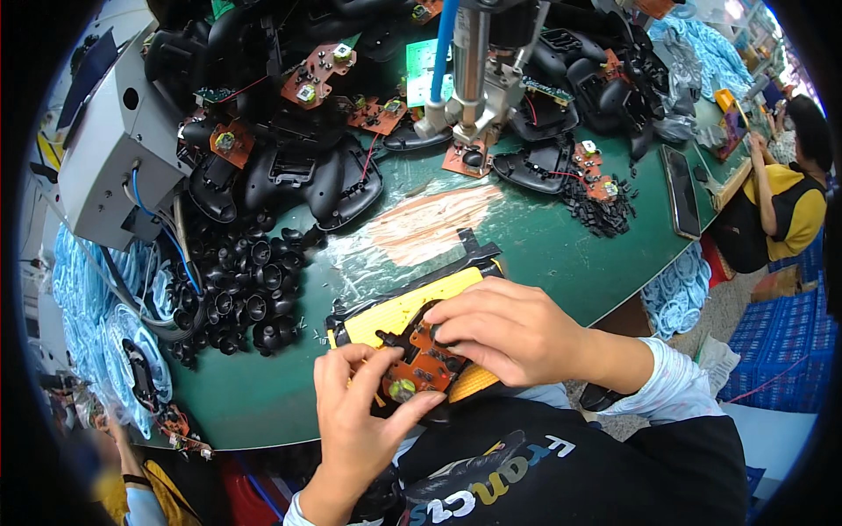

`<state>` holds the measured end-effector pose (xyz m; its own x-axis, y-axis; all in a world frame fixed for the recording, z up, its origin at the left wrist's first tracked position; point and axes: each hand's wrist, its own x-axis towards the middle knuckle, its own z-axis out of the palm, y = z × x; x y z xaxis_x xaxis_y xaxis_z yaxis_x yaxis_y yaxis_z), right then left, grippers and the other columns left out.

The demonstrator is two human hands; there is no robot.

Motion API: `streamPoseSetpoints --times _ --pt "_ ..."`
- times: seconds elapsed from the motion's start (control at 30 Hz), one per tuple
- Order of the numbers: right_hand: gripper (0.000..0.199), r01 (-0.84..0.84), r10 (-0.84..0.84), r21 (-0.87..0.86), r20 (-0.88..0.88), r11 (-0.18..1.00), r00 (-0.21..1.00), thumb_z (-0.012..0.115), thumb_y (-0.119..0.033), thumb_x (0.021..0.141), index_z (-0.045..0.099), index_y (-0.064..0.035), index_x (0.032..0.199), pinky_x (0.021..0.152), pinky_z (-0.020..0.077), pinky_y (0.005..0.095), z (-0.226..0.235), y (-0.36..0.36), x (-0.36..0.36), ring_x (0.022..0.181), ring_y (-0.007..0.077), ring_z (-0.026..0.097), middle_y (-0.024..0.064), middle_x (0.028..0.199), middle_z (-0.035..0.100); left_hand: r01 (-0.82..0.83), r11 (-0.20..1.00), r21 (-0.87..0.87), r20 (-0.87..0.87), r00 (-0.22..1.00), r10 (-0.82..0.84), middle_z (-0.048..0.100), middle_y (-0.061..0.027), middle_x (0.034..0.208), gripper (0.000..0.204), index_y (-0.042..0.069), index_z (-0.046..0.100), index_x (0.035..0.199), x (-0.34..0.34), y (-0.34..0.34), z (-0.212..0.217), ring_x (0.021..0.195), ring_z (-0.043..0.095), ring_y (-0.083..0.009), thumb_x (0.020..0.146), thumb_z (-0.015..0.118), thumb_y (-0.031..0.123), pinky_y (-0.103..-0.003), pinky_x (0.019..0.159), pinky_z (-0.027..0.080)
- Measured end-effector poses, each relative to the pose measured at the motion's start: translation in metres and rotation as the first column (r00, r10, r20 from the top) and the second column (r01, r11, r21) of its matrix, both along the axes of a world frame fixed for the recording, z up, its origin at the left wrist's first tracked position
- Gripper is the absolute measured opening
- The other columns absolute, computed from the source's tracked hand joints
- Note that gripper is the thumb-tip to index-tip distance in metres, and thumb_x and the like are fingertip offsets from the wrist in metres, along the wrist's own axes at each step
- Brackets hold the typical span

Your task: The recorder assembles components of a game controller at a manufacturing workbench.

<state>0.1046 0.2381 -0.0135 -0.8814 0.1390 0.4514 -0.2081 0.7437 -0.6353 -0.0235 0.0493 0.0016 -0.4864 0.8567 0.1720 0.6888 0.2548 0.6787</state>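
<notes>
Along the far left of the frame, a grey machine housing (114,140) is sitting at the edge of the green desk (561,254), with blue and black cables trailing down from it. Just right of it, toward lower left centre, a heap of small black thumbstick caps (237,294) is spreading across the desk. Above that heap, in the upper left, black controller shells (307,175) and orange circuit boards are lying piled together.

At lower centre, the left hand (360,421) is coming up from the bottom edge, its grip pinching the lower edge of an orange circuit board (419,364) between thumb and forefinger. That board is lying on a yellow fixture (399,311), which is resting on the desk close to the person's body. The right hand (509,333) is reaching in from the right, its grip pressed together with fingertips bearing down on the board's upper edge.

At upper centre, a metal press tool (474,79) with a blue hose is standing over more shells. Farther right, a dark phone (680,188) is lying flat near the desk edge. At the far right, another person in a yellow and black top (794,206) is sitting at a neighbouring place.
</notes>
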Motion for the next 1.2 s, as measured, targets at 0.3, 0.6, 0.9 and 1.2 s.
streamPoseSetpoints --times 0.3,0.6,0.9,1.2 --pt "0.070 -0.087 0.093 -0.099 0.059 0.991 0.994 0.081 -0.017 0.070 0.052 -0.0040 0.132 0.095 0.0471 0.0411 0.000 0.013 0.009 0.113 0.0331 0.056 0.0137 0.125 0.059 -0.050 0.994 -0.097 0.051 0.997 0.055 0.053 -0.0087 0.090 0.032 0.003 0.071 0.090 0.008 0.011 -0.004 0.089 0.050 -0.0268 0.066 0.087 0.018 -0.037 0.078 0.042" --pt "0.080 -0.133 0.140 -0.079 0.080 0.988 0.987 0.082 -0.015 0.069 0.046 -0.0027 0.139 0.098 0.0463 0.0430 -0.013 0.010 0.016 0.114 0.0352 0.056 0.0144 0.125 0.059 -0.041 0.966 -0.256 -0.162 0.987 -0.001 0.050 -0.0119 0.097 0.048 -0.002 0.068 0.095 0.020 0.014 0.013 0.094 0.050 -0.0268 0.059 0.091 0.020 -0.036 0.082 0.043" --pt "0.082 -0.133 0.143 -0.116 0.089 0.984 0.986 0.082 -0.014 0.069 0.043 -0.0019 0.141 0.096 0.0465 0.0439 -0.012 0.015 0.015 0.111 0.0371 0.056 0.0155 0.122 0.060 -0.048 0.980 -0.192 -0.257 0.967 -0.003 0.051 -0.0112 0.093 0.048 -0.003 0.067 0.096 0.030 0.015 0.015 0.082 0.055 -0.0258 0.059 0.091 0.016 -0.034 0.070 0.048" --pt "0.089 -0.115 0.131 -0.146 0.103 0.983 0.986 0.080 -0.015 0.073 0.034 -0.0054 0.148 0.093 0.0479 0.0430 -0.018 0.009 0.015 0.108 0.0371 0.056 0.0168 0.124 0.058 -0.045 0.994 -0.102 -0.065 0.997 0.038 0.066 -0.0105 0.081 0.045 -0.001 0.062 0.095 0.020 0.010 0.004 0.068 0.062 -0.0181 0.063 0.090 0.014 -0.030 0.063 0.049"
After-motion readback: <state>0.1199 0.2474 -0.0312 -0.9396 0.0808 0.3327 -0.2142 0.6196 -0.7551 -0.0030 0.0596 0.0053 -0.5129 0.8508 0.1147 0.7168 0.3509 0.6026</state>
